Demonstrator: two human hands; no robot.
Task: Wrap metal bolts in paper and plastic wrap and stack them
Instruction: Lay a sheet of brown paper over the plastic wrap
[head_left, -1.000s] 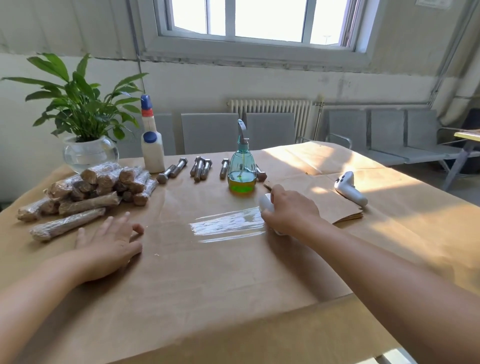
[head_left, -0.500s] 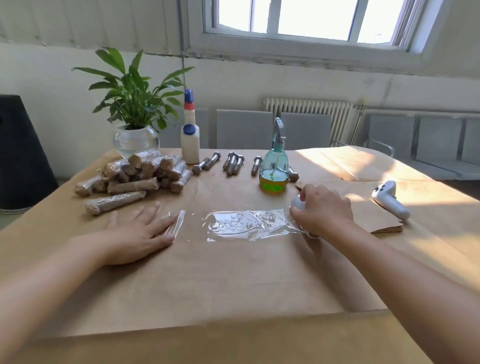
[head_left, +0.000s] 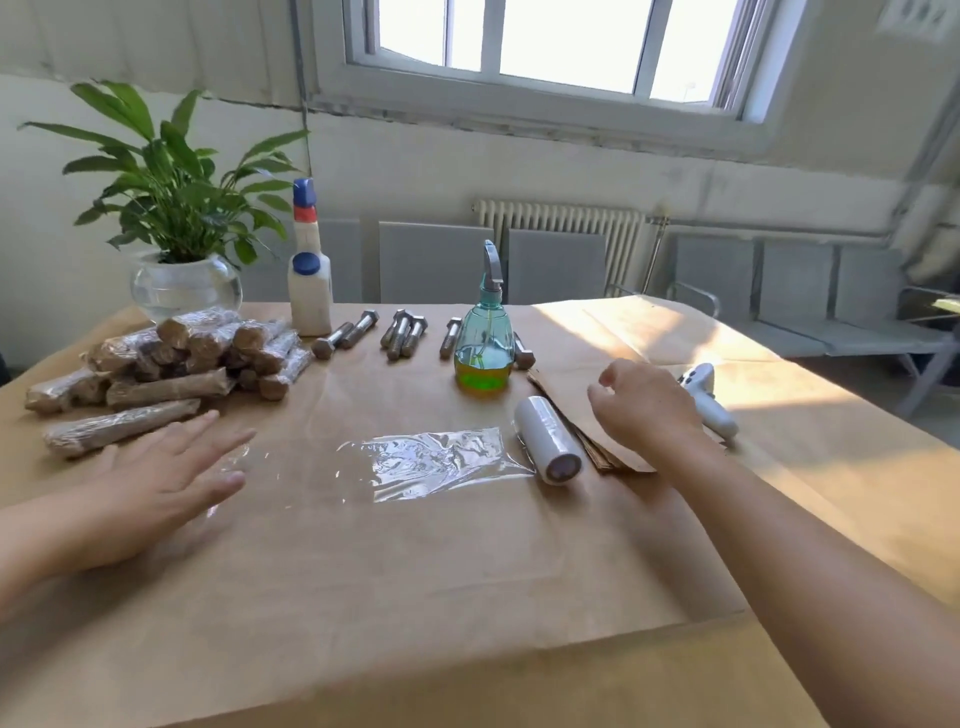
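Head view shows my left hand (head_left: 171, 470) flat on the near-left end of the wrap (head_left: 441, 460), fingers straight. I think I press there so the thin sheet stays spread on the brown table (head_left: 467, 597) and does not curl up. My right hand (head_left: 644, 402) hangs over the paper sheets (head_left: 597, 447), fingers loosely bent, holding nothing. The two hands are well apart.

The roll (head_left: 549, 439) lies just beside that hand, at the right end of the sheet, and the wrap is not cut from it yet. The roll's long side runs from far-left to near-right, with its open end toward me. The sheet stretches left to right.

Bare bolts (head_left: 402, 338) wait in a row at the back, mostly pointing toward and away from me. Wrapped ones sit in a pile (head_left: 171, 364) on the far left.
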